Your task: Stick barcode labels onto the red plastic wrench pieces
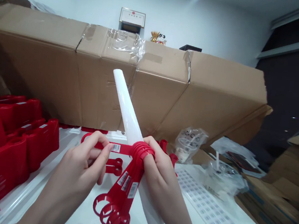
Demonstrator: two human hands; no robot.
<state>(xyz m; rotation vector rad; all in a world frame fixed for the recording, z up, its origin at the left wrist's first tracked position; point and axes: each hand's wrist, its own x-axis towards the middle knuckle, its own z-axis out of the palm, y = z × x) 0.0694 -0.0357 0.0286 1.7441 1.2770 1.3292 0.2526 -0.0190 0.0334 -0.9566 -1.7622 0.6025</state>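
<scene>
My right hand [160,176] is closed around a glossy white tube [127,105], which leans up and to the left. Several flat red strips with ring ends [132,176] are threaded on the tube by one ring each, bunched against my right fingers. Their other rings hang down, and white barcode labels show on them. One red strip [125,149] points left from the tube. My left hand [84,164] pinches it beside its barcode label [116,147]. More red ringed strips [113,166] lie on the white table behind and below my hands.
Stacked red bundles with labels [20,150] fill the left side. A sheet of barcode labels [215,216] lies at right, near a plastic-bagged cup [187,146] and another clear cup [215,172]. Large cardboard [156,102] stands behind; cardboard boxes [287,192] are far right.
</scene>
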